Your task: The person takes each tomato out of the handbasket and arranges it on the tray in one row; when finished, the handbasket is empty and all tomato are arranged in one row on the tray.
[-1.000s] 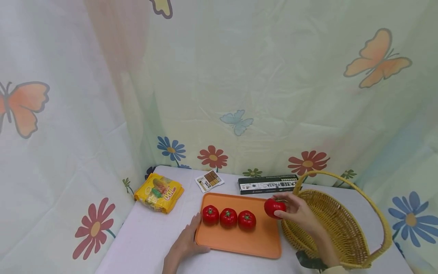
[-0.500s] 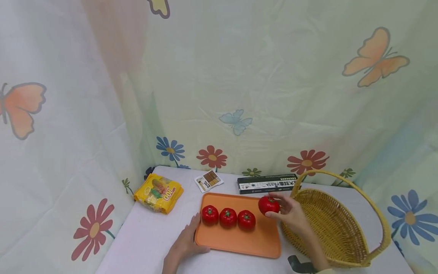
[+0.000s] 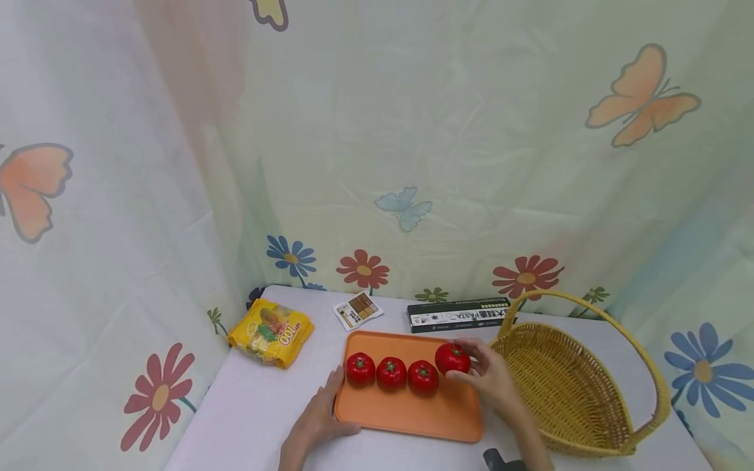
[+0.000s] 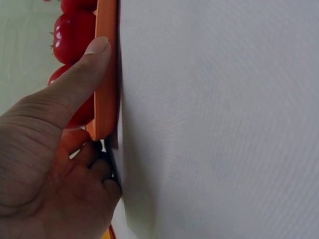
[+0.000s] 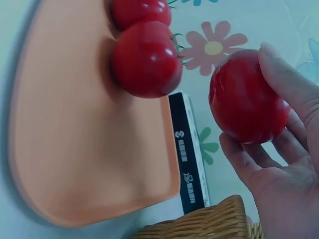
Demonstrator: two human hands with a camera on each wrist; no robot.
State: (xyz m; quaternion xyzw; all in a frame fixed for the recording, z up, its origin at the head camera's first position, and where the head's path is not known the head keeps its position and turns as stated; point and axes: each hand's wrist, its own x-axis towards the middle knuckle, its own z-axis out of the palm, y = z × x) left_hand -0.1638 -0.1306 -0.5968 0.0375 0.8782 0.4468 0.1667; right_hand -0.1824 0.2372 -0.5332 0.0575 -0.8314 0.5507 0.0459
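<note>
Three red tomatoes [image 3: 391, 374] sit in a row on an orange tray [image 3: 406, 417]. At the tray's left end, my left hand [image 3: 319, 415] holds the tray by its corner. The left wrist view shows the thumb [image 4: 75, 82] pressed along the tray's side wall and the fingers bent at its end. My right hand [image 3: 493, 383] grips another tomato [image 3: 452, 358] between thumb and fingers, over the tray's right half. In the right wrist view this held tomato [image 5: 246, 97] is raised above the tray, apart from the nearest tomato [image 5: 147, 59] in the row.
A wicker basket [image 3: 559, 386] with a tall handle stands right of the tray, beside the right forearm. Behind the tray lie a black pasta box [image 3: 459, 315] and a small white-and-brown packet [image 3: 357, 311]. A yellow snack bag [image 3: 272, 332] lies at the left.
My right hand has carried its tomato leftward from the tray's right edge, closer to the row of three. The left hand stays at the tray's left end.
</note>
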